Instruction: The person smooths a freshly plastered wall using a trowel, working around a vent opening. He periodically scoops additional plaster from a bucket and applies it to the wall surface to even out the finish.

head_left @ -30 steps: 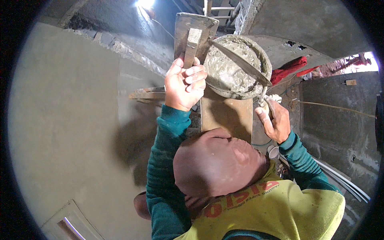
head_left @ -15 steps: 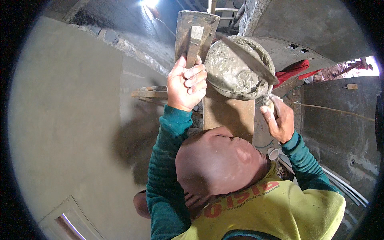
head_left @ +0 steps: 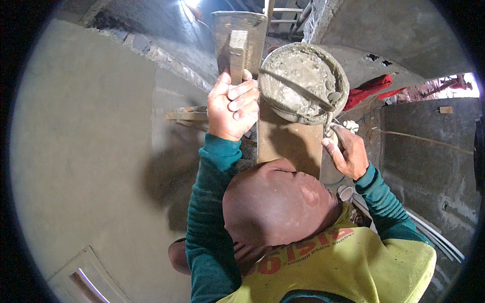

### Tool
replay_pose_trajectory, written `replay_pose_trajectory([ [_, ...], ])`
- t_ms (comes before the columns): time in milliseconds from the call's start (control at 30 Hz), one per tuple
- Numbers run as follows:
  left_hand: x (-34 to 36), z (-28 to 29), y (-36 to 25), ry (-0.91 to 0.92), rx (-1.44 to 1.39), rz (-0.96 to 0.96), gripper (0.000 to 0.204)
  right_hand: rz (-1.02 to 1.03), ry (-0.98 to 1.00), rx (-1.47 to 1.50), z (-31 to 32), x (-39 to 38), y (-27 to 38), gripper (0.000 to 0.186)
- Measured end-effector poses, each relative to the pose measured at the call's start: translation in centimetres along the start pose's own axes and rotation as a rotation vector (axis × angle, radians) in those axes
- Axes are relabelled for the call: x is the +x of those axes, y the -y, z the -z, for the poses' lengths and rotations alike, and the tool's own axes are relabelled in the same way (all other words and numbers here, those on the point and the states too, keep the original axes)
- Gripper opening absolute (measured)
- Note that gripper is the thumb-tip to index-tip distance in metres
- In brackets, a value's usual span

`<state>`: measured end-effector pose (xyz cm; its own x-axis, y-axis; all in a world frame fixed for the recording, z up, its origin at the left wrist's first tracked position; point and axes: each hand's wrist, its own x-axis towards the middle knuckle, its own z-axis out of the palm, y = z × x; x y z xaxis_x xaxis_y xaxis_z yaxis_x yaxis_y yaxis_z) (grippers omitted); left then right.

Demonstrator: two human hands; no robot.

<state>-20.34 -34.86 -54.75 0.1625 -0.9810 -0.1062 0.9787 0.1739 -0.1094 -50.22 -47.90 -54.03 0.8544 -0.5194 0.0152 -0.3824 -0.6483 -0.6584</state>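
My left hand [head_left: 231, 111] is closed round the wooden handle of a plasterer's float [head_left: 255, 43], whose flat board stands up beyond my fingers, left of the bucket. My right hand [head_left: 349, 155] grips the handle of a trowel [head_left: 299, 92]. Its long blade shows nearly edge-on and slants across the bucket [head_left: 344, 83], with the tip toward the float. Wet grey mortar [head_left: 297, 63] fills the bucket. From this angle I cannot tell whether the blade touches the mortar.
Under the bucket runs a wooden plank [head_left: 290, 136]. A smooth plastered wall [head_left: 86, 141] rises on the left. Red cloth [head_left: 371, 90] lies right of the bucket; a small white cup [head_left: 345, 193] and white pipes [head_left: 437, 235] are lower right. A lamp [head_left: 191, 2] shines at the top.
The trowel blade has turned from showing its face to nearly edge-on, and its tip has swung down and left. My left hand and the float have shifted slightly left.
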Motion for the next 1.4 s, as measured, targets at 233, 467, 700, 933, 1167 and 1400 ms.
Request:
replay_pose_trajectory([
  [233, -0.1, -0.3, 0.4, -0.015, 0.013, -0.018, 0.045, 0.031, -0.001, -0.054, -0.3, 1.2, 0.3, 0.043],
  [467, -0.6, 0.3, 0.4, -0.009, 0.03, -0.037, 0.046, -0.059, 0.102, -0.074, -0.9, -0.2, -1.3, 0.045],
  [700, -0.3, 0.3, 0.7, -0.038, -0.031, -0.09, 0.047, -0.076, -0.103, 0.172, 0.4, 0.6, 0.1, 0.039],
  [933, 0.4, 0.2, 1.3, 0.071, -0.064, -0.042, 0.046, -0.141, -0.087, 0.04, -2.5, 0.2, 1.9, 0.041],
  [1167, 0.8, 0.6, 1.5, -0.038, 0.137, -0.102, 0.046, -0.046, -0.229, 0.01, -4.0, -0.1, 1.8, 0.043],
  [1400, -0.1, 2.0, 1.3, -0.214, 0.25, -0.159, 0.039, -0.056, -0.368, -0.041, -0.3, 1.3, 1.3, 0.047],
])
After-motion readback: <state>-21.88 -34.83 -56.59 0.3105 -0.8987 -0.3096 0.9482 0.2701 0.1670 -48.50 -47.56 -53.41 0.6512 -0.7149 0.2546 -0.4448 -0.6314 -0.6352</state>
